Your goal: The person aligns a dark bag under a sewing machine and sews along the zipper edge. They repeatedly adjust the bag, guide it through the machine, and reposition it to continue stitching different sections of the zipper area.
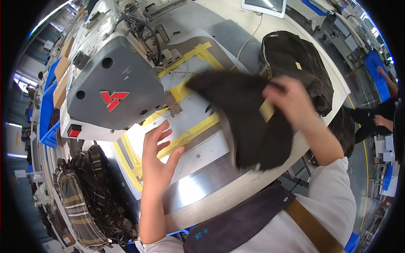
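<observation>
My right hand [291, 101] is closed on the upper edge of a dark brown fabric piece [257, 135], blurred by motion. A small pale yellow tag shows on the piece beside my fingers. It hangs over the front right of the sewing machine's bed [198, 158]. My left hand [158, 160] holds nothing; its fingers are spread above the yellow-taped part of the bed, just in front of the needle area [174, 105]. A large grey sewing machine head [116, 84] with a red emblem stands at the left.
A dark sewn bag [295, 63] with a pale tag lies at the right on the white table [337, 86]. Plaid bags [82, 206] are piled at the lower left. A white-framed screen [263, 6] stands at the back. Another person's hand [383, 122] shows at the far right.
</observation>
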A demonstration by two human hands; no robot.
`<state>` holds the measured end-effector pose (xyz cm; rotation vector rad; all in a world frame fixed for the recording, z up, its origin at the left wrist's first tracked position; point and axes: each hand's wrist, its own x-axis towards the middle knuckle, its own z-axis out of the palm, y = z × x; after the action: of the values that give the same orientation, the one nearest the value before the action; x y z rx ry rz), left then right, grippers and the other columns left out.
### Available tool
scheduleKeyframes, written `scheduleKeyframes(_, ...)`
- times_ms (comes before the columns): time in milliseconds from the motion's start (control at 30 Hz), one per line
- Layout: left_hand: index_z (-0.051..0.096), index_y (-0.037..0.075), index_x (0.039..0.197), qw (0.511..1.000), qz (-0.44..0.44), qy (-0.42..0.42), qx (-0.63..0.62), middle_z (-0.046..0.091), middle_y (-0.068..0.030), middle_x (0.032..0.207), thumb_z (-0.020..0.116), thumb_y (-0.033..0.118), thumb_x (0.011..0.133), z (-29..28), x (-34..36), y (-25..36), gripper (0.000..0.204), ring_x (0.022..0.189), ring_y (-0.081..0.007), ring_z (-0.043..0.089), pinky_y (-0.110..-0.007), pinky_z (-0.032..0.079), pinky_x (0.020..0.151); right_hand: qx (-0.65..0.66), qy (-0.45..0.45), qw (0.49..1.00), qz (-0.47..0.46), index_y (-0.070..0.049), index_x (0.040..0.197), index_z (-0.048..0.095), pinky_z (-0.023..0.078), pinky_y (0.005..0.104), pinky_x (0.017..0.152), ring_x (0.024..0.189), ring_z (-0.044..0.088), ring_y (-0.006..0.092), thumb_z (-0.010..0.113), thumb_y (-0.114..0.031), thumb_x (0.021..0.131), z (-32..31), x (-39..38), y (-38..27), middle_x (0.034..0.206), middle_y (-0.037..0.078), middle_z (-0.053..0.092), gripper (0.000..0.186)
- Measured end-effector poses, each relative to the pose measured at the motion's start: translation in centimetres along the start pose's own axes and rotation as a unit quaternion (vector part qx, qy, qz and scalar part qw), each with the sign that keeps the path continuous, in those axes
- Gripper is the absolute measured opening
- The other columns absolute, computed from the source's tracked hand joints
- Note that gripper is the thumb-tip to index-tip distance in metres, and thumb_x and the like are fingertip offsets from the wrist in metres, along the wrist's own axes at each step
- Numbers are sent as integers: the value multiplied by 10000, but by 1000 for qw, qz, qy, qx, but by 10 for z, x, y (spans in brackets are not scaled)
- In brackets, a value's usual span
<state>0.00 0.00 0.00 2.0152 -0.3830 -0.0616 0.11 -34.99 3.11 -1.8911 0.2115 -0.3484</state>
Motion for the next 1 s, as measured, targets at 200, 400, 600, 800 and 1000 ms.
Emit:
scheduleKeyframes(200,632,35,1125,998,-4,-24,65,624,-119,1049,714,27,764,-10,-30,9,371,969,-232,625,-326,493,829,-258,110,960,14,-20,1190,592,482,306,820,932,618,179,688,-213,849,-112,77,50,1019,77,659,403)
scheduleKeyframes(400,653,42,1095,990,-27,9,138,654,-115,996,720,31,753,-37,-75,13,349,919,-245,635,-314,492,780,-368,68,875,-307,-33,1155,604,479,361,887,1045,602,299,634,-123,840,-23,35,21,1167,114,614,329)
scheduleKeyframes(600,674,91,1043,973,40,17,225,660,-82,986,754,109,745,-53,-86,40,309,871,-287,633,-350,500,745,-397,-186,747,-499,-49,1073,639,461,383,912,1089,571,276,576,-16,736,116,4,30,1149,78,607,344)
scheduleKeyframes(800,670,46,1027,837,39,312,447,663,-105,1021,753,-14,688,-153,-138,55,355,952,-280,639,-367,498,825,-425,-170,797,-395,-65,1087,638,483,386,803,938,580,301,601,-41,800,97,20,40,1026,107,572,290)
scheduleKeyframes(1000,658,53,1071,725,-167,303,595,646,-61,1138,701,160,816,-190,-163,26,280,1043,-278,612,-368,478,877,-475,-70,809,-339,-43,1085,630,476,391,838,1001,578,303,603,-31,823,69,40,45,1111,91,583,264)
